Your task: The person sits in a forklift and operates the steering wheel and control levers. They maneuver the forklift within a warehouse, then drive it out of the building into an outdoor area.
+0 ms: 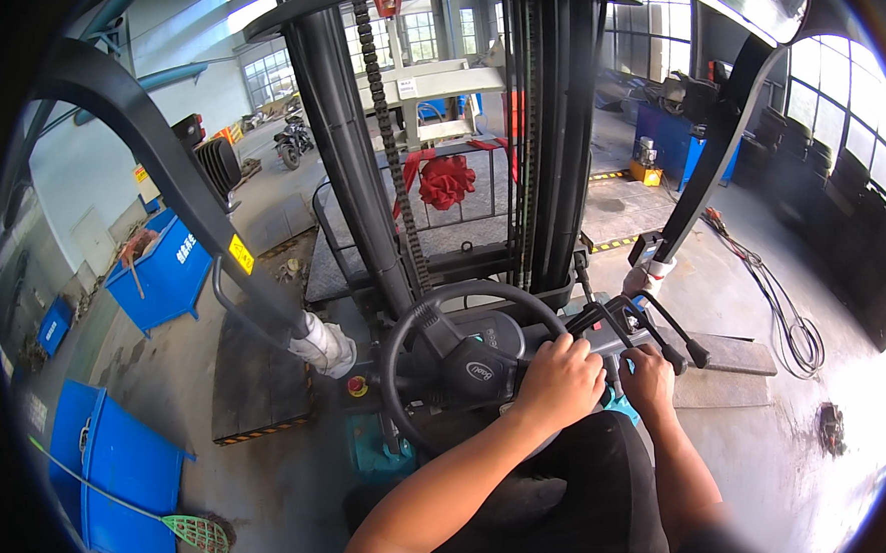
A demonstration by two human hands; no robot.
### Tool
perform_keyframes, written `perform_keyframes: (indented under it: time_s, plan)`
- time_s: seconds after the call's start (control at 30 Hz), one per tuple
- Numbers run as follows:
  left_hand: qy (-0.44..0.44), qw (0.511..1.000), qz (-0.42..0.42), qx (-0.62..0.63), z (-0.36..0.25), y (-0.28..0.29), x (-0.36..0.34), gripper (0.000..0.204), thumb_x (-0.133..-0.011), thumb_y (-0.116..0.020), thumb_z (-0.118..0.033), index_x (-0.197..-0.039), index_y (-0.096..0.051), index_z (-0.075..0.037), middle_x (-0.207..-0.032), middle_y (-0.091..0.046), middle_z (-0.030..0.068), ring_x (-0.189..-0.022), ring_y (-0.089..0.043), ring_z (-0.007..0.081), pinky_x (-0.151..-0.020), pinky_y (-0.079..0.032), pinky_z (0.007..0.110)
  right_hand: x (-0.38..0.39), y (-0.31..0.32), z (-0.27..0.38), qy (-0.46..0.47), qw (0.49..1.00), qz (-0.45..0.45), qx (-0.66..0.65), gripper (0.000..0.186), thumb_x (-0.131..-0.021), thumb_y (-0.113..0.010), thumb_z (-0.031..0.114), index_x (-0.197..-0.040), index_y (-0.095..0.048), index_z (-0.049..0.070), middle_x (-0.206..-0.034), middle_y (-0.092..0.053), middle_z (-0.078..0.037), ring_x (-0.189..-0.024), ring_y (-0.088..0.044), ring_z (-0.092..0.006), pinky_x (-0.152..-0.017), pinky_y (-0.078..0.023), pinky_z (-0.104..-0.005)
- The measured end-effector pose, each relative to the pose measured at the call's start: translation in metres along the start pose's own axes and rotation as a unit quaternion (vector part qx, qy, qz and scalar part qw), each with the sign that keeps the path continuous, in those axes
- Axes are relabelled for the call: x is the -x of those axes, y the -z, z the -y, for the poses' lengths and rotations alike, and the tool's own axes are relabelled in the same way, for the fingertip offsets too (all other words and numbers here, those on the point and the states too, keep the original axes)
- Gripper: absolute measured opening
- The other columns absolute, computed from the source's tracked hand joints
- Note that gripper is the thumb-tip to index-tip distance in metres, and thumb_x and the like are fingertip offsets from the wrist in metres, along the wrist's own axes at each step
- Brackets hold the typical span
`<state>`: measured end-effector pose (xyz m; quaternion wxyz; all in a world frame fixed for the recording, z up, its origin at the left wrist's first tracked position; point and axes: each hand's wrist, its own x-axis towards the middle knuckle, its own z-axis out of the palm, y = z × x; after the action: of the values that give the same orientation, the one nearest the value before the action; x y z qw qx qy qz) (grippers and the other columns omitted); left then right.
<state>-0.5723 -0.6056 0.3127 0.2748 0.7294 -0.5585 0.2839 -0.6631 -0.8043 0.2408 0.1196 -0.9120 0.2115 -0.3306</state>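
Observation:
I sit at the controls of a forklift. Across my lap reaches my left arm, and my left hand (562,378) is closed over the right side of the black steering wheel (395,354). Beside it, my right hand (647,378) is wrapped round a control lever among the black levers to the right of the wheel; its grip is mostly hidden by the fingers. Two bent black levers (695,351) stand just right of that hand. Left of the steering column is a red button (357,385) on a yellow base.
Ahead rises the black mast (341,152) with its chains. Beyond it, a red cloth rosette (447,182) hangs on a railing. Blue bins (133,473) and a green net-like scoop (198,535) are at left. Coiled cables (795,333) lie on the right floor; a motorcycle (294,141) stands far back.

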Motion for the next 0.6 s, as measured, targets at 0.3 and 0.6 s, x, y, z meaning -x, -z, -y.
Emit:
perform_keyframes:
  time_s: [0.3, 0.6]
  plan:
    - [0.023, 0.996, 0.029, 0.082, -0.006, 0.022, -0.002, 0.025, -0.084, -0.081, -0.026, -0.099, -0.071, -0.008, -0.108, -0.067, 0.0102, -0.106, -0.064, 0.0324, -0.093, -0.050, 0.047, -0.003, -0.005, -0.013, -0.010, 0.999, 0.029, 0.023, 0.011, -0.086, -0.077, 0.020, -0.091, -0.080, 0.011, -0.099, -0.075, -0.012, -0.084, -0.074, -0.0375, -0.074, -0.060, -0.0471]
    - [0.405, 0.876, -0.229, 0.130, 0.137, 0.117, 0.159, 0.027, -0.112, -0.056, -0.020, -0.127, -0.063, 0.001, -0.128, -0.066, 0.0111, -0.119, -0.062, 0.0216, -0.106, -0.048, 0.035, 0.014, -0.017, -0.029, -0.013, 1.000, 0.020, 0.001, 0.016, -0.089, -0.070, 0.022, -0.084, -0.071, 0.007, -0.090, -0.069, -0.014, -0.080, -0.073, -0.0364, -0.069, -0.060, -0.0483]
